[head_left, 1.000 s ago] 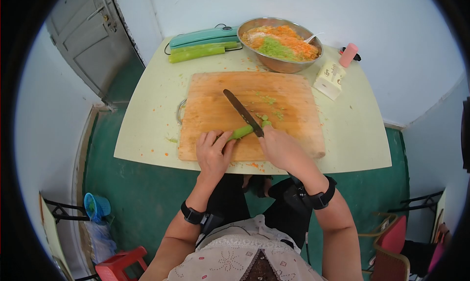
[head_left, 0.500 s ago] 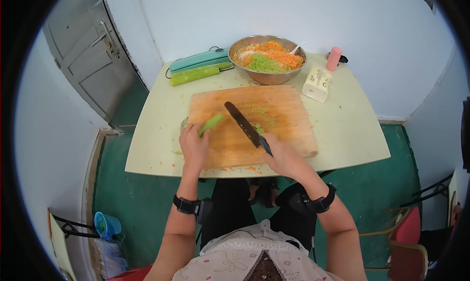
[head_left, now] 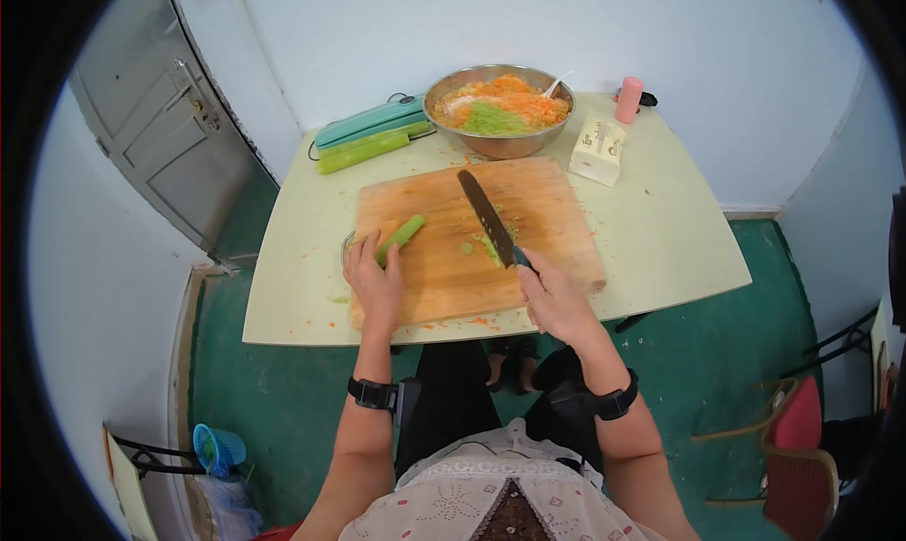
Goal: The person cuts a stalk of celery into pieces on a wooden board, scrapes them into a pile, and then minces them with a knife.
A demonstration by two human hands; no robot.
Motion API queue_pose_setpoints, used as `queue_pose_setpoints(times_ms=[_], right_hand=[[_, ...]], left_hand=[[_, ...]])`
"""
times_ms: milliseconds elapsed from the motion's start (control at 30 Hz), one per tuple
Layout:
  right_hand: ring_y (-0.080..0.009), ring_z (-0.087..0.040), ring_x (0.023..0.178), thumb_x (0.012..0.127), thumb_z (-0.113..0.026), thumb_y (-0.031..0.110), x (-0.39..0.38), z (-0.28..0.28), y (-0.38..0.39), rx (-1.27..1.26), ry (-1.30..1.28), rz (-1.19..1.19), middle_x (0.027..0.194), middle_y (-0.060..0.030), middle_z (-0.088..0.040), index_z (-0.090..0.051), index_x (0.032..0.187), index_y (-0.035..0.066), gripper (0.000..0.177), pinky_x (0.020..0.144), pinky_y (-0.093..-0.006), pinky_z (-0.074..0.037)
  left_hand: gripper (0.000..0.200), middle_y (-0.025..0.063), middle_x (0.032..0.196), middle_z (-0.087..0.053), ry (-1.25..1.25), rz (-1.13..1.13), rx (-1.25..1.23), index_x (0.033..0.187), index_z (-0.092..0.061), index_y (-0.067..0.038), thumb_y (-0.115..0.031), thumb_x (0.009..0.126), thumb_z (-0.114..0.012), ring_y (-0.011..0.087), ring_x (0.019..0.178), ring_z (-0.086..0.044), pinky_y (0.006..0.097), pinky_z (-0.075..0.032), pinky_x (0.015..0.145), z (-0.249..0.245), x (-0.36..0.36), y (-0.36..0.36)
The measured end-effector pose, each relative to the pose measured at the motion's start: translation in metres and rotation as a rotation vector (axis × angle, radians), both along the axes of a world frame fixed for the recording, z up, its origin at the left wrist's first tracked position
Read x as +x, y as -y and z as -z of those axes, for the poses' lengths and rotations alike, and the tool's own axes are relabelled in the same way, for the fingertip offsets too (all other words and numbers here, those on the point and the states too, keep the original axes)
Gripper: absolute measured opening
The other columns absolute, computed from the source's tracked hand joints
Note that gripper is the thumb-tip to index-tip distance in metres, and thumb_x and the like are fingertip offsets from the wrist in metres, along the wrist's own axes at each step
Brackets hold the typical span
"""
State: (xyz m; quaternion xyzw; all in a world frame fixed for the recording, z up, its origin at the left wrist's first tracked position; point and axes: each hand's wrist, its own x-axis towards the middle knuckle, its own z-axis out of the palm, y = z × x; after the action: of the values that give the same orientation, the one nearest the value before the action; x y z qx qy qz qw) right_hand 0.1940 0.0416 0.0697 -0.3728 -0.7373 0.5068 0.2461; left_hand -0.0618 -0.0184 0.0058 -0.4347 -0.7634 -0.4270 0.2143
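Note:
My left hand (head_left: 374, 275) is closed on a short green vegetable stalk (head_left: 401, 240) at the left side of the wooden cutting board (head_left: 434, 286). In my right hand (head_left: 557, 300) is the handle of a dark-bladed kitchen knife (head_left: 486, 217). Its blade slants up and to the left, pointing away from me, over the board's right half. Small green cut bits (head_left: 491, 249) lie beside and partly under the blade, with a round slice (head_left: 466, 249) just left of it.
Behind the board, a steel bowl (head_left: 505, 147) holds shredded orange and green vegetables and a white spoon. Left of it are long green stalks (head_left: 363, 153) and a teal appliance (head_left: 373, 121). A tissue pack (head_left: 596, 151) and pink cylinder (head_left: 629, 99) stand right. Orange scraps dot the table.
The knife has shifted to the right and its blade now stands steeper, next to the green bits. The left hand still holds the stalk. My view has tilted slightly.

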Motion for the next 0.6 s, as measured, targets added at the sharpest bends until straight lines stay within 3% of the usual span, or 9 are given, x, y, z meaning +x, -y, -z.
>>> queue_pose_setpoints(times_ms=[100,200,400,500,600], right_hand=[[-0.0184,-0.056,0.057,0.095,-0.044,0.021,-0.002,-0.003,0.008,-0.310,-0.048,-0.010,0.068,-0.0097,-0.054,-0.042,0.131,-0.001,0.043,0.052,-0.0312,-0.044],[-0.0073,-0.046,0.051,0.094,-0.045,0.021,-0.005,-0.005,0.012,-0.318,-0.149,0.022,0.068,-0.0018,-0.047,-0.038,0.136,0.001,0.047,0.045,-0.0255,-0.039],[-0.0078,-0.044,0.046,0.095,-0.045,0.019,-0.006,-0.016,0.012,-0.337,-0.285,0.065,0.072,-0.0015,-0.047,-0.033,0.140,0.002,0.049,0.039,-0.0234,-0.037],[-0.0072,-0.044,0.046,0.096,-0.044,0.018,-0.011,0.001,0.009,-0.466,-0.258,0.074,0.072,-0.0013,-0.046,-0.033,0.141,0.003,0.049,0.039,-0.0221,-0.037],[-0.0074,-0.045,0.047,0.096,-0.043,0.017,-0.013,-0.007,0.010,-0.408,-0.226,0.054,0.073,-0.0013,-0.047,-0.034,0.141,0.004,0.047,0.039,-0.0220,-0.038]], left_hand=[[0.025,0.0135,0.101,-0.059,0.054,0.049,0.006,0.100,-0.065,0.001,-0.012,0.079,-0.067,0.0308,0.098,-0.053,0.0388,-0.041,0.086,0.000,-0.001,0.001],[0.022,0.0131,0.099,-0.060,0.058,0.092,0.013,0.096,-0.066,0.001,-0.012,0.078,-0.068,0.0305,0.096,-0.053,0.0390,-0.042,0.084,0.003,-0.003,0.000],[0.023,0.0133,0.099,-0.059,0.111,0.128,-0.022,0.096,-0.066,0.001,-0.012,0.077,-0.069,0.0308,0.094,-0.052,0.0398,-0.042,0.083,0.001,-0.002,0.002],[0.022,0.0128,0.100,-0.059,0.119,0.126,-0.031,0.097,-0.066,0.001,-0.010,0.078,-0.068,0.0300,0.096,-0.052,0.0384,-0.042,0.084,-0.001,0.001,0.004],[0.022,0.0126,0.100,-0.059,0.111,0.115,-0.030,0.097,-0.066,0.000,-0.009,0.078,-0.068,0.0298,0.097,-0.052,0.0375,-0.042,0.085,-0.001,0.000,0.003]])
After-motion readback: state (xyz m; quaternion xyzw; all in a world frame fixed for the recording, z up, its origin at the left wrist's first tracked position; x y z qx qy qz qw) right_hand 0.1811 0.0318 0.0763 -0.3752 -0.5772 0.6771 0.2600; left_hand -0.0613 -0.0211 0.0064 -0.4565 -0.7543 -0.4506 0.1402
